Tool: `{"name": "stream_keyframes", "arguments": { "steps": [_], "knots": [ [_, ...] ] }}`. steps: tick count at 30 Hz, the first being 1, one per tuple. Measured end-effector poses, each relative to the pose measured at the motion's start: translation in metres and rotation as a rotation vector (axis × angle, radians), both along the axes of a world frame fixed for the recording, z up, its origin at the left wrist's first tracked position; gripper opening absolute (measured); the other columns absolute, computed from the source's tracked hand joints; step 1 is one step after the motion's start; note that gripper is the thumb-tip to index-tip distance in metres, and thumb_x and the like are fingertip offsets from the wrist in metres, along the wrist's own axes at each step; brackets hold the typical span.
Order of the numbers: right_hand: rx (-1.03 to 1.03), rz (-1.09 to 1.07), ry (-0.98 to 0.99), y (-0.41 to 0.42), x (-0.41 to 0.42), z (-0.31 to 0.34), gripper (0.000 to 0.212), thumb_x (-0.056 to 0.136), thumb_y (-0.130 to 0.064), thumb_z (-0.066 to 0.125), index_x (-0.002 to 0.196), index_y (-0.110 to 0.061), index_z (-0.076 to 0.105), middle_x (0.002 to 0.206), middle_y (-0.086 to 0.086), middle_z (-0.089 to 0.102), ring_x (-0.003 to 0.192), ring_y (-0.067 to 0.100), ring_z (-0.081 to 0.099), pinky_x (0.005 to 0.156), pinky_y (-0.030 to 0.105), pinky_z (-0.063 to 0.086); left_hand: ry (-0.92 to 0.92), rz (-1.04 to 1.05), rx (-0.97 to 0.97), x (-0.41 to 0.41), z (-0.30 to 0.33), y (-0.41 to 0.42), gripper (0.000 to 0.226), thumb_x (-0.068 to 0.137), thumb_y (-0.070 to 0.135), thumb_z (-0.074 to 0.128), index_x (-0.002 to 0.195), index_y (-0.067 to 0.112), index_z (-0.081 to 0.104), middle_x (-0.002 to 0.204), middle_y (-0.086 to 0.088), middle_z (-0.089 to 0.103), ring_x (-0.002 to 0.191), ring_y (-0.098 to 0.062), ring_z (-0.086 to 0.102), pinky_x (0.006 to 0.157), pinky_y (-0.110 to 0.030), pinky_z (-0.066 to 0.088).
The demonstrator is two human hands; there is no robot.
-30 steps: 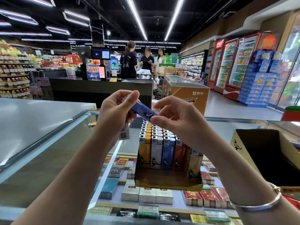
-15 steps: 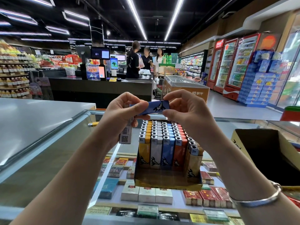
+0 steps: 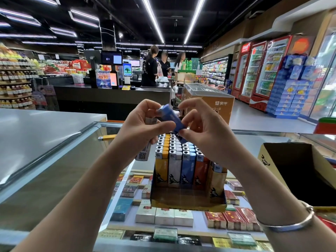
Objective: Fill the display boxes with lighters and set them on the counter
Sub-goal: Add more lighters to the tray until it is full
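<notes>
A blue lighter [image 3: 171,118] is held up above the display box between both hands. My left hand [image 3: 143,124] pinches its upper end and also holds a white lighter with a barcode label [image 3: 144,153] that hangs below the palm. My right hand [image 3: 198,122] pinches the blue lighter's lower end. Below them an open cardboard display box [image 3: 187,204] stands on the glass counter [image 3: 254,140], packed with upright yellow, white, blue and orange lighters [image 3: 178,160]. One lighter leans at the box's right side.
A second, empty dark display box [image 3: 298,171] stands at the right on the glass. Cigarette packs lie under the glass. A loose yellow lighter [image 3: 107,137] lies at the counter's far left edge. A steel surface [image 3: 36,128] spans the left. People stand at a checkout far behind.
The blue lighter has been turned between the fingers, from level to tilted with its top up and left. Both hands stay above the box.
</notes>
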State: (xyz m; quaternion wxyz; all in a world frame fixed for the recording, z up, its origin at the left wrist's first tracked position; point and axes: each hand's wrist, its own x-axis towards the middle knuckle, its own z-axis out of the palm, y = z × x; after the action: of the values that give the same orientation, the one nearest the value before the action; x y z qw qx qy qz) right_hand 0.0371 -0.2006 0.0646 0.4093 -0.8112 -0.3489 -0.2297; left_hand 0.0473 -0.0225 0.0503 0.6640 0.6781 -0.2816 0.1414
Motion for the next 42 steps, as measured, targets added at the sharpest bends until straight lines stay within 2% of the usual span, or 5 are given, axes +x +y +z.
{"name": "stream_keyframes", "arguments": {
  "steps": [5,10,24,30,42],
  "knots": [
    [0.131,0.161,0.125,-0.013,-0.004,0.008,0.068,0.077,0.009,0.061,0.118,-0.042,0.041,0.082,0.01,0.06,0.05,0.021,0.056,0.047,0.029,0.051,0.064,0.128,0.183,0.005,-0.005,0.002,0.041,0.063,0.044,0.069,0.095,0.022,0.054,0.086,0.005,0.061,0.047,0.003,0.05,0.043,-0.012,0.04],
    [0.108,0.237,0.255,-0.021,-0.006,0.015,0.028,0.08,0.004,0.066,0.089,-0.022,0.06,0.073,0.005,0.059,0.048,0.018,0.054,0.043,0.025,0.048,0.102,0.206,0.455,0.014,-0.013,0.002,0.046,0.055,0.053,0.068,0.093,0.031,0.059,0.093,0.001,0.056,0.075,-0.008,0.056,0.064,-0.025,0.048],
    [-0.46,0.035,0.199,-0.013,-0.007,0.007,0.026,0.071,-0.015,0.079,0.074,-0.03,0.058,0.061,-0.02,0.051,0.06,-0.012,0.047,0.057,0.007,0.036,0.127,0.083,0.461,0.013,-0.015,0.0,0.046,0.05,0.055,0.072,0.09,0.035,0.06,0.079,0.007,0.052,0.063,-0.004,0.05,0.056,-0.017,0.043],
    [-0.639,-0.037,0.1,-0.008,-0.008,0.006,0.033,0.073,-0.024,0.076,0.073,-0.036,0.045,0.075,-0.017,0.046,0.068,-0.003,0.042,0.056,0.018,0.028,0.133,0.063,0.468,0.014,-0.015,0.0,0.044,0.053,0.052,0.071,0.091,0.034,0.06,0.082,0.004,0.053,0.059,-0.003,0.048,0.053,-0.014,0.041],
    [-0.7,-0.052,0.114,-0.005,-0.011,0.003,0.039,0.073,-0.016,0.076,0.067,-0.031,0.04,0.078,-0.015,0.046,0.072,0.002,0.044,0.056,0.019,0.029,0.148,0.063,0.469,0.015,-0.015,0.001,0.04,0.056,0.052,0.071,0.091,0.035,0.06,0.094,0.001,0.056,0.069,-0.005,0.056,0.059,-0.018,0.047]
  ]
}}
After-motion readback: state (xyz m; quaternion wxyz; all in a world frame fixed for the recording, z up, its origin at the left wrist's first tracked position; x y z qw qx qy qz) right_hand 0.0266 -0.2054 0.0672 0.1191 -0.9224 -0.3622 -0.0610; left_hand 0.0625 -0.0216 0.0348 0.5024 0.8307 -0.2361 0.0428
